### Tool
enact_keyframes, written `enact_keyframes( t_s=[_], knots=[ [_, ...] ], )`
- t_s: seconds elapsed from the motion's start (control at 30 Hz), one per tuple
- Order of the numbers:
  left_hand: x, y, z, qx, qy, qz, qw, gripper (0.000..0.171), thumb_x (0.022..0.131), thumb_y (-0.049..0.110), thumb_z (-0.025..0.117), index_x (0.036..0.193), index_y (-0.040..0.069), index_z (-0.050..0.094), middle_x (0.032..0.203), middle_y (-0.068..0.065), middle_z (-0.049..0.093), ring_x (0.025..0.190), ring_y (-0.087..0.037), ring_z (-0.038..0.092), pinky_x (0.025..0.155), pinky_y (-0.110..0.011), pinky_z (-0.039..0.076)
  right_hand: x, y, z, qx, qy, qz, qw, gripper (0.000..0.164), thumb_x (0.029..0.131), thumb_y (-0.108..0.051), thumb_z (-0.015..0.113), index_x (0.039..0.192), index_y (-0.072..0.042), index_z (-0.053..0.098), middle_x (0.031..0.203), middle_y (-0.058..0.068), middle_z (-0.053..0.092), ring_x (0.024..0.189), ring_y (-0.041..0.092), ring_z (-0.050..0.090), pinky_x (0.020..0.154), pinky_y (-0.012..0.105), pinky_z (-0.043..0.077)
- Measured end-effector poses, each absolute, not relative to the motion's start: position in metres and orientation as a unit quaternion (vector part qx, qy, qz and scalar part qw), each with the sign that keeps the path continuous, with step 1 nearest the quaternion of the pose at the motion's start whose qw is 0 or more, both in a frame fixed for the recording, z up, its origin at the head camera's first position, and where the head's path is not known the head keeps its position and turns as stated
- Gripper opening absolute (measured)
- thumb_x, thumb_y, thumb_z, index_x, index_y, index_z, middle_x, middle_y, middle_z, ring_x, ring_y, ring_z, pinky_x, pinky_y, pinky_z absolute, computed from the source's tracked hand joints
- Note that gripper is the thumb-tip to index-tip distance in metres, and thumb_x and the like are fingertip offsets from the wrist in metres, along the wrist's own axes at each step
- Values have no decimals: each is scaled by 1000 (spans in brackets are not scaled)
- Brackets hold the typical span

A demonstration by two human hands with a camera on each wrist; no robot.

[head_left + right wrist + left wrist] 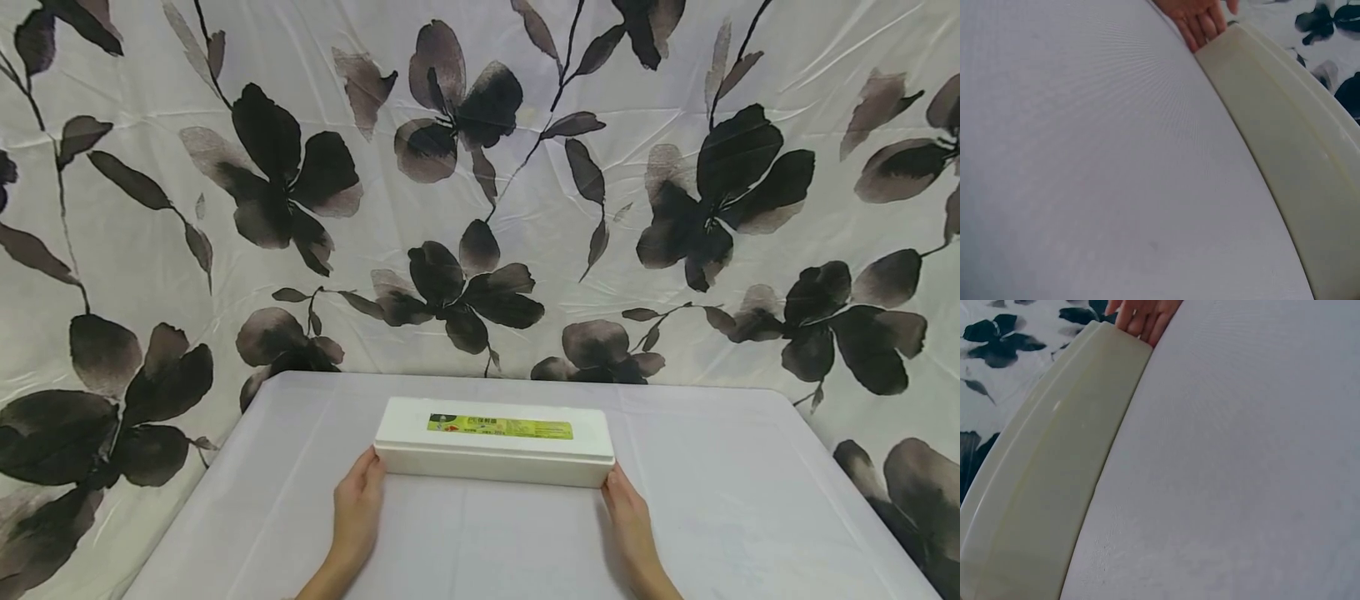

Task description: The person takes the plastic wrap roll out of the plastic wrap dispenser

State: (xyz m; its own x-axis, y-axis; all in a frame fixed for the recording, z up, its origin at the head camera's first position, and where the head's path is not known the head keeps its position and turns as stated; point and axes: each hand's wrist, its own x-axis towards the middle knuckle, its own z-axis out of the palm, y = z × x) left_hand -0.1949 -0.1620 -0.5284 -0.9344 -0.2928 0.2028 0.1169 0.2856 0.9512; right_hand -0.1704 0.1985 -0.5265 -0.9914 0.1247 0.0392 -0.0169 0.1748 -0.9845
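A long white cling film box [495,463] with a yellow-green printed label [501,426] on its lid lies across the table. My left hand [358,508] grips its left end, fingers against the short side. At the opposite end my right hand [628,521] holds it the same way. The left wrist view looks along the box's pale long side [1066,444] to the right hand [1145,317] at the far end. In the right wrist view, the left hand [1196,19] shows its fingertips at the box's lower end corner. The lid looks closed.
The table [735,500] is covered in smooth white cloth and ends just behind the box. Beyond its rear edge hangs a white curtain [585,292] printed with dark flowers, which continues down past both sides of the table.
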Motion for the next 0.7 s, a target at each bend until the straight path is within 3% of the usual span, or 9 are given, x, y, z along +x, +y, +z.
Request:
enact_keyframes(
  t_s=[0.3, 0.6, 0.7],
  knots=[
    [-187, -152, -528, 52, -774, -609, 165, 44, 102, 13, 51, 141, -8, 47, 138, -22, 53, 131, -29, 49, 99, -22, 40, -158, 207, -522, -32, -757, 650, 53, 63, 110, -36, 24, 152, 11, 19, 158, 26, 21, 144, 34, 26, 101, 12, 31],
    [-182, -140, -529, 62, -762, -624, 160, 40, 101, 11, 52, 138, -5, 52, 135, -19, 58, 126, -24, 55, 96, -23, 44, -152, 212, -518, -97, -758, 643, 60, 58, 110, -32, 21, 152, 9, 24, 157, 25, 27, 144, 32, 30, 106, 19, 33],
    [-180, -139, -529, 65, -761, -627, 156, 38, 100, 10, 53, 136, -4, 54, 133, -19, 60, 125, -24, 56, 94, -20, 45, -151, 212, -519, -123, -749, 646, 77, 55, 110, -28, 21, 150, 10, 27, 155, 26, 30, 141, 27, 37, 104, 16, 36]
  ],
)
